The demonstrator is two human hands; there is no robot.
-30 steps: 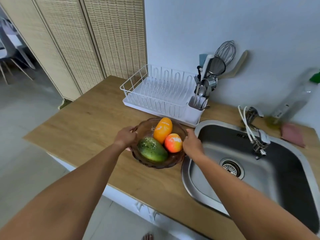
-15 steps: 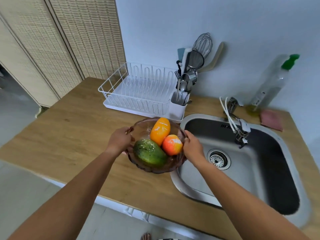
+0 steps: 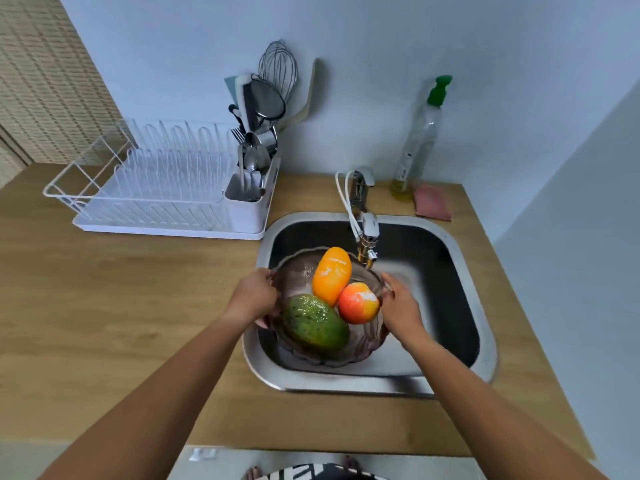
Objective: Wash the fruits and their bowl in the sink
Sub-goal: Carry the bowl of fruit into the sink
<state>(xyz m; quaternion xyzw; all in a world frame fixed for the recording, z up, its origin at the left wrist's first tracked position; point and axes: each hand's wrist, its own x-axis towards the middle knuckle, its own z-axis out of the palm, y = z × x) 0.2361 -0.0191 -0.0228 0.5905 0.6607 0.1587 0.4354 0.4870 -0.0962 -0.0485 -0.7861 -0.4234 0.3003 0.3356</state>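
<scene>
Over the sink (image 3: 486,341), left hand (image 3: 252,297) and right hand (image 3: 401,306) curl fingers (image 3: 390,280) round the bowl (image 3: 298,271).

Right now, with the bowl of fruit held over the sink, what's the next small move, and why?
Probably set the bowl down in the sink, under the faucet. The left hand and right hand grip opposite sides of its rim, it hangs over the basin, and no water appears to run: a hand must come free for the tap.

Brown bowl (image 3: 298,271); green (image 3: 313,323), orange (image 3: 331,274), red-yellow fruits (image 3: 357,303).
</scene>
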